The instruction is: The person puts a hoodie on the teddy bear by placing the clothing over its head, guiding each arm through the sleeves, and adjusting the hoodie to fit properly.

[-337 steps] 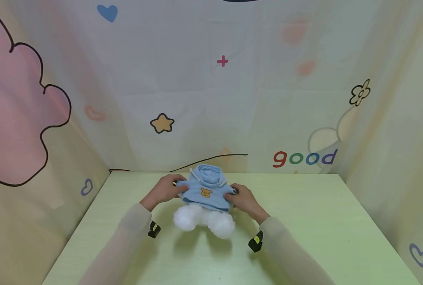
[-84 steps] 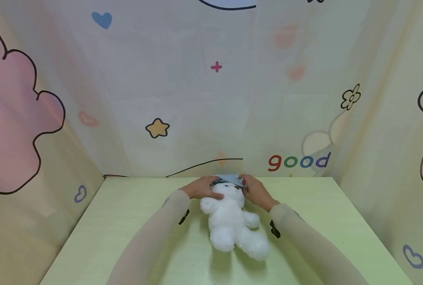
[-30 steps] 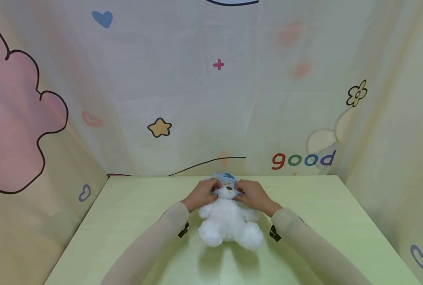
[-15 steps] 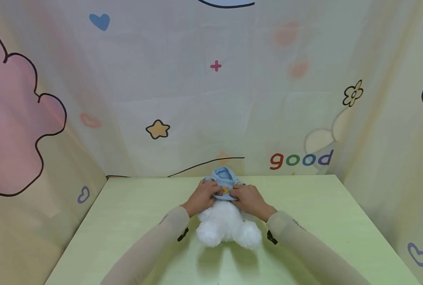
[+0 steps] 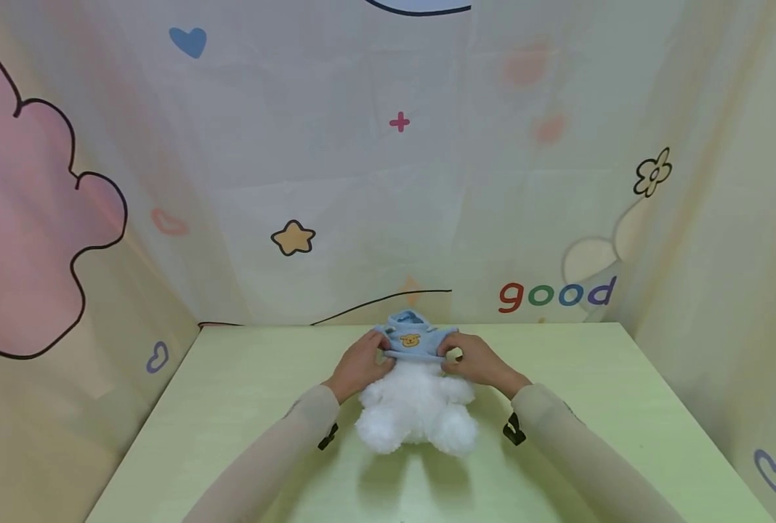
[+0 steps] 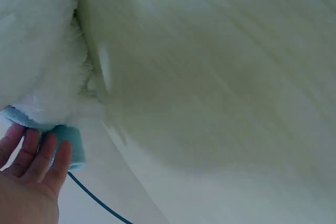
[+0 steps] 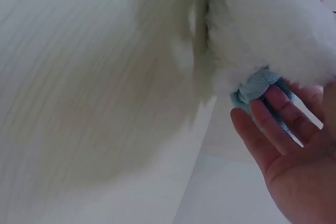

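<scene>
A white plush toy (image 5: 417, 403) lies on the table, its legs toward me. Covering its head is a small light-blue hoodie (image 5: 427, 343) with a bear's-face patch; the toy's face is hidden beneath it. My left hand (image 5: 364, 365) pinches the hoodie's lower edge at the left, and my right hand (image 5: 482, 361) pinches it at the right. Blue cloth of the hoodie (image 6: 73, 145) also shows behind the left fingers in the left wrist view. In the right wrist view, the fingers of my right hand (image 7: 294, 145) lie against the cloth beside the white fur.
The pale yellow-green table (image 5: 231, 436) ends at a back wall hung with a printed cloth (image 5: 336, 160). Similar cloth hangs at both sides. Black straps (image 5: 514, 430) sit at the wrists. A dark line (image 6: 97, 200) crosses the lower left wrist view.
Earlier the hoodie was bunched at the top of the toy's head with the face showing; now it covers the face. Since half a second ago, my hands have spread apart, stretching the hem.
</scene>
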A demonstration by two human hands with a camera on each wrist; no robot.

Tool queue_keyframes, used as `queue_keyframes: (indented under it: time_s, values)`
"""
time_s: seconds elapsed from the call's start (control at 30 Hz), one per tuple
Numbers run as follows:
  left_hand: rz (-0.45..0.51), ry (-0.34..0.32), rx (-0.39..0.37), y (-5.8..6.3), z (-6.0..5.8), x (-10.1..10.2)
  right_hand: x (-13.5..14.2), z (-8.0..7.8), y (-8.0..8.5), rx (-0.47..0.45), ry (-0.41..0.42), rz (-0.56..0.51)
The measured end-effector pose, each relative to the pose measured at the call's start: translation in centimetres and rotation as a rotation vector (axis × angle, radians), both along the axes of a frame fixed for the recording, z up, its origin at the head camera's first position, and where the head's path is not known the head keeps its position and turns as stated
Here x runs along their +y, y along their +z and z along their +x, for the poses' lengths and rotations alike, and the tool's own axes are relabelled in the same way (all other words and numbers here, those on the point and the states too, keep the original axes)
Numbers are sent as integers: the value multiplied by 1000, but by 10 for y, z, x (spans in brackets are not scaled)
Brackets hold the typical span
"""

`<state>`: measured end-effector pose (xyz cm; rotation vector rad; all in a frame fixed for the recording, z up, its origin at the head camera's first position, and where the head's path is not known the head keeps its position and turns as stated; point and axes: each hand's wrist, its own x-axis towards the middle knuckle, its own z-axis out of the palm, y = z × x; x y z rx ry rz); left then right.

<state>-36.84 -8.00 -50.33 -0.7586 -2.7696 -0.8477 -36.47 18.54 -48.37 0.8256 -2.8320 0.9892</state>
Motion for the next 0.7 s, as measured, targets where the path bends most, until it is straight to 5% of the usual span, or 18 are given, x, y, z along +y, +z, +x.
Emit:
queue_keyframes:
  time_s: [0.23,0.43,0.7]
  values:
    - [89,-102,-106,-3,-7,-6,-2,-4,-6,-30,24,-11]
    - [102,-129,-159,-2,-8,-8,-2,-9,-10,-97,58,-40]
    - [-18,-38,-118,-8,-6,-7,-7,-14,-20,17,-3,28]
